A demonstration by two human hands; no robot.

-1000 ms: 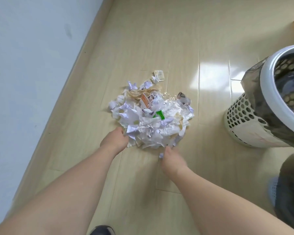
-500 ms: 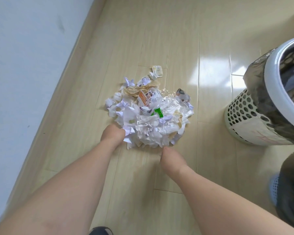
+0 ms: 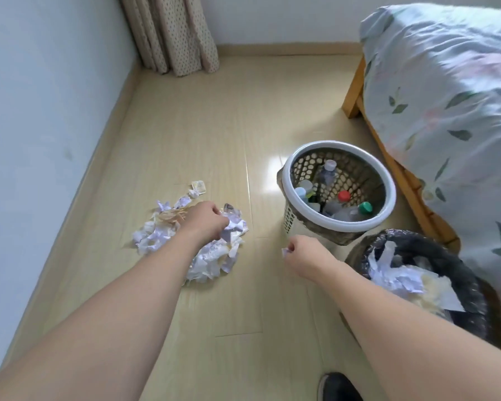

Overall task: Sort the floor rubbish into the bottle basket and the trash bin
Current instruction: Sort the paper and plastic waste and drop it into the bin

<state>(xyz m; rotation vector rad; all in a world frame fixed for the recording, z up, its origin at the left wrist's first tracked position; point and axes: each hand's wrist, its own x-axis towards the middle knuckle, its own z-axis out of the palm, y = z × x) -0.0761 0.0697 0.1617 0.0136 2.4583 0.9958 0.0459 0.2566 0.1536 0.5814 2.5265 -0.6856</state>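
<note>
On the floor, light, soft crumpled paper (image 3: 209, 256) is grabbed by the left hand (image 3: 206, 224), while a small scrap (image 3: 285, 251) is pinched by the right hand (image 3: 304, 256).

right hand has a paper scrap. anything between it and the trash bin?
Nothing visible. The right hand pinches a small paper scrap over bare floor; the trash bin stands just to its right, top open. The bottle basket stands farther back, off that path.
</note>
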